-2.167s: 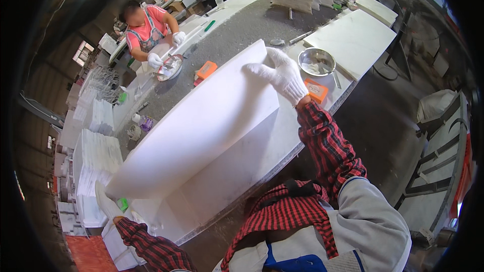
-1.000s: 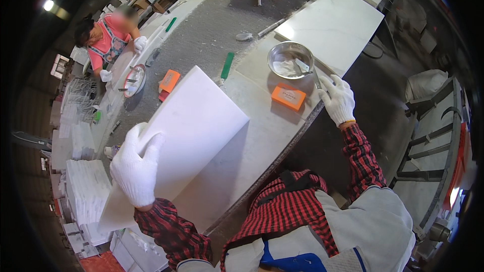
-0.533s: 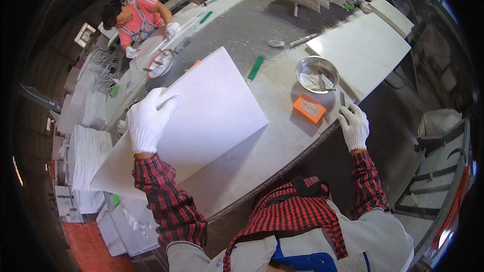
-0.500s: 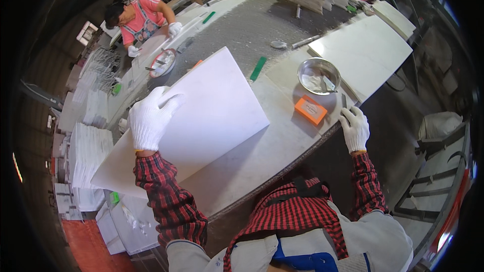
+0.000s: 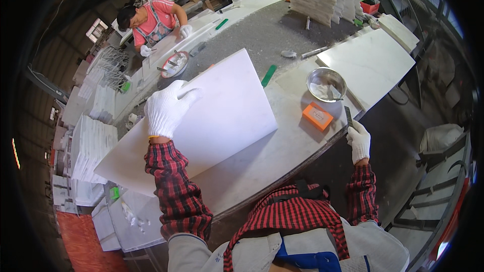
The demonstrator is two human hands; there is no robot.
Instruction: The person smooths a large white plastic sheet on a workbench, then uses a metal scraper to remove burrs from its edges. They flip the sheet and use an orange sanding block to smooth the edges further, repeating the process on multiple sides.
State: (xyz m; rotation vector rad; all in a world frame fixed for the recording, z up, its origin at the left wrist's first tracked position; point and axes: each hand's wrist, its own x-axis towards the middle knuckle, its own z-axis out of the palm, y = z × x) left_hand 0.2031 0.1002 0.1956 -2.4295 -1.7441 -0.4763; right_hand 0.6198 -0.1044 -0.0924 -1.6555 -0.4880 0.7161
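Observation:
My left hand (image 5: 169,108), in a white knit glove, grips the upper edge of a large smooth white slab (image 5: 227,106). The slab stands tilted on the worktable, and its far face is hidden. My right hand (image 5: 358,141), gloved too, is closed around a narrow, dark, flat tool (image 5: 348,116) at the table's near edge; its exact kind cannot be made out. Close to that hand lie an orange box (image 5: 317,116) and a steel bowl (image 5: 326,84) with white paste and a flat blade in it.
Another white slab (image 5: 368,60) lies at the right. A green strip (image 5: 268,75) rests behind the tilted slab. Stacked slabs (image 5: 312,0) stand at the back, more (image 5: 93,146) at the left. A co-worker (image 5: 156,22) works across the table beside a paste bowl (image 5: 174,64).
The view has shifted a little, so most things sit slightly farther right. My right hand has drawn back a bit toward me with the dark tool. My left hand still holds the slab.

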